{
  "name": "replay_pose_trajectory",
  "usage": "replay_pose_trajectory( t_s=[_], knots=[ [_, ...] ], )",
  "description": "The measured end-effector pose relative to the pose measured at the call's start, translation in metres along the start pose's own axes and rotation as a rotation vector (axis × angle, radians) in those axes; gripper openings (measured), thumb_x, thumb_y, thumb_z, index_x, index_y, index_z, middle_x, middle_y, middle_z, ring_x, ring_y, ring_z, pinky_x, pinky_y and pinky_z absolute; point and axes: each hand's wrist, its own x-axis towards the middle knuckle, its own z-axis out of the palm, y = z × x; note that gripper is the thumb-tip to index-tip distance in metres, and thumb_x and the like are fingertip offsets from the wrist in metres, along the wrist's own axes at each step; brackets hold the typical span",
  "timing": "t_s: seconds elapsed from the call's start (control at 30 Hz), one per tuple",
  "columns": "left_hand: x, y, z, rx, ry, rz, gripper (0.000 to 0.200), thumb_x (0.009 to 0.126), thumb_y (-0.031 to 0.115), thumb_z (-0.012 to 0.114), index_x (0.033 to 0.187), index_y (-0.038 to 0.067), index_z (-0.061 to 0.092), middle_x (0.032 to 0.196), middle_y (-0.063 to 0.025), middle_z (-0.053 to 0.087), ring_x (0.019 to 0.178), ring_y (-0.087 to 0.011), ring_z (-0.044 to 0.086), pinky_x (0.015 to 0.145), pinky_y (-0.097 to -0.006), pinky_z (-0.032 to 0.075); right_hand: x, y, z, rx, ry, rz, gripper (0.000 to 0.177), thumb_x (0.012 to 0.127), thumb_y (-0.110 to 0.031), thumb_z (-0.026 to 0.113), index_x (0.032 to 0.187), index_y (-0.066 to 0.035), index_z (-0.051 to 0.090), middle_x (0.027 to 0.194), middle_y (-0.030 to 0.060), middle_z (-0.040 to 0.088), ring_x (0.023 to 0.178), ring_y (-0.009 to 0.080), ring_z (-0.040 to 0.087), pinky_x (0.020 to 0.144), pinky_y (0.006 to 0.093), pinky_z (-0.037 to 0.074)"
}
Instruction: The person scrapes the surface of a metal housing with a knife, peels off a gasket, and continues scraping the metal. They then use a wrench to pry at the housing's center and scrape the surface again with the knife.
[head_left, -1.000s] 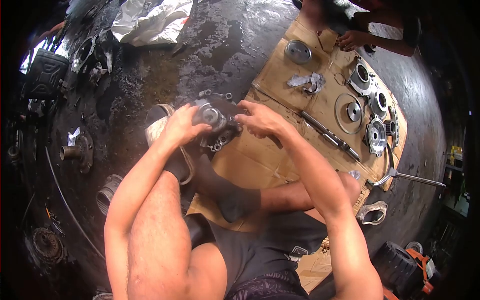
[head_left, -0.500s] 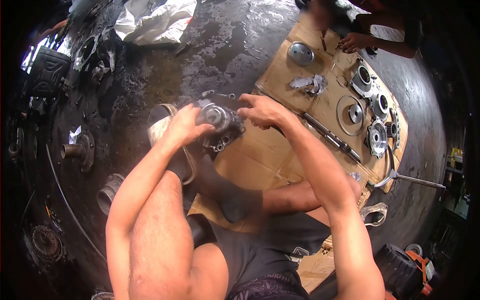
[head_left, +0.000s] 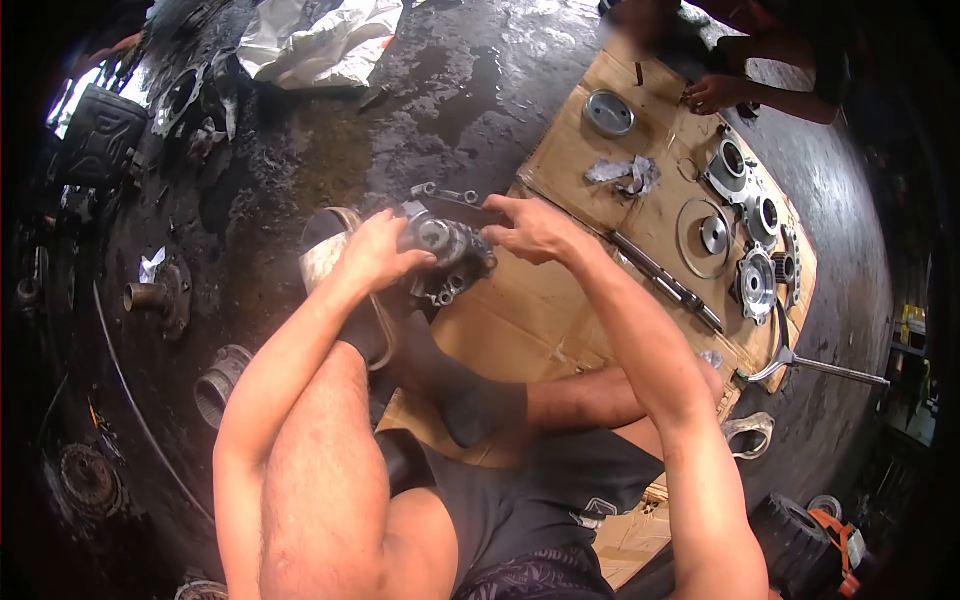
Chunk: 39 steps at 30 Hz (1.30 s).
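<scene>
A dark grey metal housing [head_left: 455, 250] with a round boss and bolt holes stands between my two hands, in front of my crossed legs. My left hand [head_left: 380, 252] grips its left side, thumb toward the round boss. On the other side my right hand [head_left: 527, 230] is pinched at the edge of a dark flat piece [head_left: 462, 211] lying against the top of the housing. A metal arm with bolt eyes [head_left: 445, 192] shows just beyond that piece. A pale shoe [head_left: 325, 262] is left of the housing.
Cardboard [head_left: 530, 310] on the right bears a long shaft [head_left: 668, 282], a round cover [head_left: 608, 113], a thin ring, a crumpled rag [head_left: 625, 176] and several castings. A puller tool [head_left: 830, 368] lies at right. Another person's hand [head_left: 712, 94] is at top right. A white sack [head_left: 320, 45] lies top left.
The housing has tilted a little, and the dark flat piece now shows more clearly between it and my right hand. The camera view has shifted slightly.
</scene>
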Motion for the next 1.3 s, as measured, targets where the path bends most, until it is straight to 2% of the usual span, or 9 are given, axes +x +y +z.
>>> replay_pose_trajectory(
  t_s=[0.23,0.33,0.43,0.53,0.8,0.87,1.0,1.17,1.3],
  knots=[
    [0.0,0.002,-0.002,-0.01,0.016,0.017,0.06,0.075,0.042,0.08,0.116,0.001,0.067,0.114,-0.0239,0.061,0.111,-0.0399,0.058,0.096,-0.0462,0.047,0.001,0.002,-0.001,0.072,-0.04,0.069,0.051,0.092,-0.034,0.062,0.136,-0.011,0.052,0.068,0.0068,0.056,0.056,0.0167,0.053,0.052,0.0335,0.044],
    [0.001,0.002,-0.001,-0.002,0.021,0.017,0.059,0.075,0.042,0.08,0.115,0.001,0.067,0.113,-0.0235,0.061,0.111,-0.0395,0.058,0.096,-0.0462,0.047,0.005,0.001,-0.004,0.028,0.007,0.034,0.039,0.092,-0.031,0.061,0.127,-0.014,0.056,0.072,0.0081,0.064,0.057,0.0204,0.06,0.054,0.0358,0.049],
    [-0.001,0.002,-0.003,-0.01,0.008,0.008,0.059,0.075,0.042,0.08,0.115,0.001,0.067,0.113,-0.0233,0.061,0.11,-0.039,0.058,0.096,-0.046,0.047,0.009,-0.002,-0.007,0.037,-0.051,0.032,0.044,0.093,-0.032,0.063,0.13,-0.01,0.054,0.065,0.0051,0.052,0.053,0.0159,0.048,0.049,0.0337,0.041],
    [0.0,0.004,-0.003,-0.016,0.011,0.009,0.059,0.074,0.043,0.08,0.114,0.001,0.067,0.112,-0.0232,0.061,0.11,-0.0389,0.058,0.095,-0.0457,0.047,0.01,0.001,-0.001,0.081,-0.064,0.037,0.045,0.093,-0.032,0.063,0.131,-0.011,0.054,0.065,0.0052,0.052,0.053,0.0158,0.048,0.049,0.0334,0.041],
    [0.001,0.005,-0.006,-0.001,0.019,-0.004,0.058,0.073,0.044,0.081,0.11,0.0,0.068,0.109,-0.0229,0.062,0.108,-0.0384,0.059,0.094,-0.0451,0.048,-0.002,-0.004,0.004,0.154,-0.065,0.075,0.038,0.094,-0.03,0.062,0.127,-0.012,0.056,0.062,0.0044,0.055,0.051,0.0154,0.054,0.048,0.0327,0.044],
    [0.006,0.013,-0.019,-0.039,-0.202,-0.129,0.084,0.073,0.052,0.08,0.131,-0.005,0.058,0.145,-0.032,0.043,0.136,-0.0399,0.043,0.114,-0.0421,0.035,-0.011,-0.005,0.017,0.211,0.113,0.017,0.037,0.095,-0.03,0.061,0.126,-0.01,0.056,0.064,0.0062,0.059,0.053,0.0156,0.059,0.048,0.0334,0.046],
    [0.006,0.01,-0.017,-0.022,-0.197,-0.138,0.085,0.072,0.053,0.08,0.131,-0.005,0.058,0.145,-0.0319,0.044,0.136,-0.0399,0.044,0.113,-0.0422,0.036,-0.034,-0.003,0.051,0.497,0.223,0.068,0.031,0.099,-0.025,0.056,0.12,-0.002,0.055,0.068,0.0083,0.063,0.054,0.0158,0.062,0.052,0.0325,0.051],
    [0.005,0.005,-0.013,-0.033,-0.169,-0.115,0.088,0.07,0.054,0.081,0.131,-0.005,0.058,0.144,-0.0322,0.044,0.135,-0.0407,0.045,0.113,-0.0427,0.036,-0.053,-0.018,0.088,0.736,0.3,0.068,0.027,0.102,-0.018,0.051,0.119,0.003,0.047,0.077,0.0102,0.065,0.048,0.0164,0.062,0.042,0.0291,0.049],
    [0.005,-0.011,0.002,-0.031,-0.099,-0.056,0.088,0.07,0.054,0.081,0.132,-0.005,0.057,0.144,-0.0324,0.044,0.135,-0.0415,0.044,0.113,-0.043,0.036,-0.049,-0.029,0.105,0.703,0.424,0.087,0.026,0.102,-0.018,0.051,0.117,0.003,0.048,0.071,0.0092,0.063,0.046,0.0155,0.06,0.042,0.0312,0.047]
  ],
)
